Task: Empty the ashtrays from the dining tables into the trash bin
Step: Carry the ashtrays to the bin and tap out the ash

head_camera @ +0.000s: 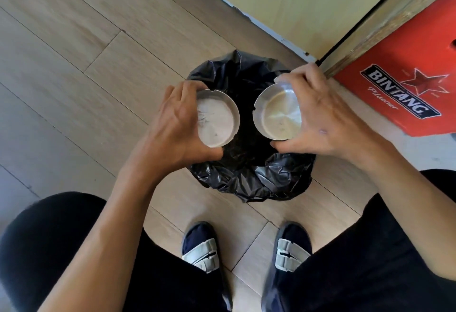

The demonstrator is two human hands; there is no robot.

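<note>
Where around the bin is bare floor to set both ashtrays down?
Bare floor spreads wide left of the trash bin; a narrower strip lies between bin and shoes. Right is crowded by the red crate and wall.

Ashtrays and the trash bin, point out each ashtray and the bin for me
left ashtray (217, 120), head view, on its ash-dusted inner floor.
right ashtray (280, 116), head view, on its shiny inner floor.
trash bin (278, 176), head view, on the black liner over its near rim.

bright, even daylight, perhaps from upper right; soft shadows, wide-angle bending at edges, slight blur.
</note>
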